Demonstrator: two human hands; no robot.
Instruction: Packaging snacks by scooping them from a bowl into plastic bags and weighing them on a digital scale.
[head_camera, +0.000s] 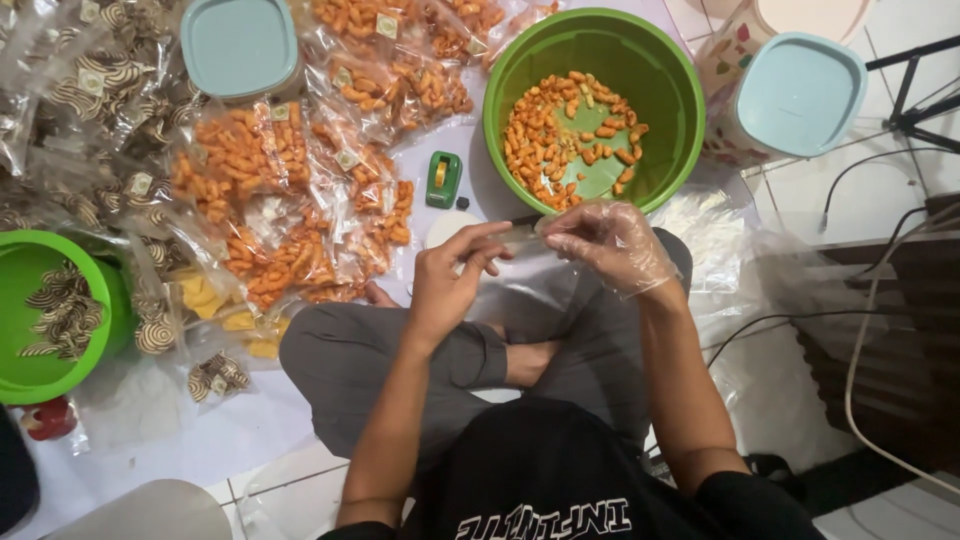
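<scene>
I sit cross-legged on the floor. My left hand is bare and pinches one end of a small clear plastic bag. My right hand wears a thin clear plastic glove and pinches the bag's other end. Both hands hold the bag just in front of a large green bowl that contains several orange snack pieces. Whether the bag holds anything I cannot tell.
Many sealed bags of orange snacks lie to the left, with bags of striped brown snacks beyond. A green tape dispenser sits by the bowl. A second green bowl is far left. Teal lids, empty bags and cables surround me.
</scene>
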